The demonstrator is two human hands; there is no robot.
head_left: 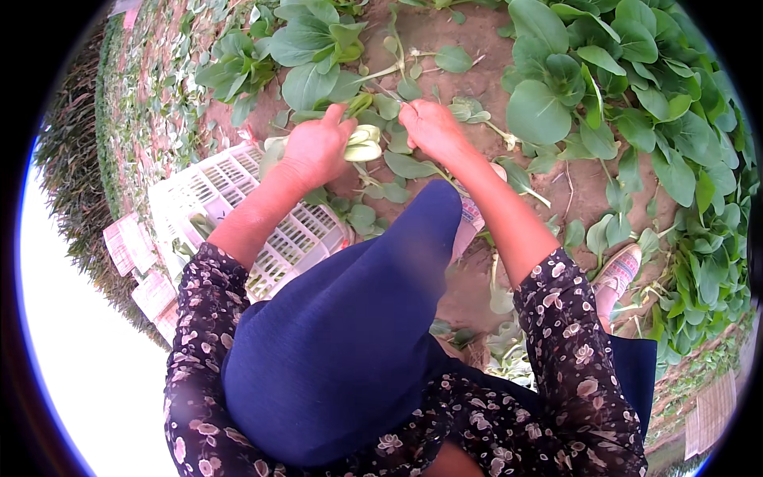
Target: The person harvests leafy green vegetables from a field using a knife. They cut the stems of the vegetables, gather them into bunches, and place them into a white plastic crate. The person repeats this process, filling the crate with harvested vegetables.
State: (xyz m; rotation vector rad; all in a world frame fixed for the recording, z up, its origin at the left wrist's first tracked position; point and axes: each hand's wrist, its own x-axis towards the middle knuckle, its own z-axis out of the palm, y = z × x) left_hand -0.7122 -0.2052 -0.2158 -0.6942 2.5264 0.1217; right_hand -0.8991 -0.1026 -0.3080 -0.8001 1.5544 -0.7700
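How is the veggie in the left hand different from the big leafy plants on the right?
The held vegetable is gripped in the left hand; the leafy plants stand on the soil. The held vegetable shows pale, plump stalks, while the leafy plants show mostly broad, darker green leaves. Both look greenish.

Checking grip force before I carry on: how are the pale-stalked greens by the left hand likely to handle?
The pale-stalked greens in the left hand are probably stiff at the exposed end, where the stalks look thick. Their smooth surface may be slippery. They are likely light, since one hand seems to hold them.
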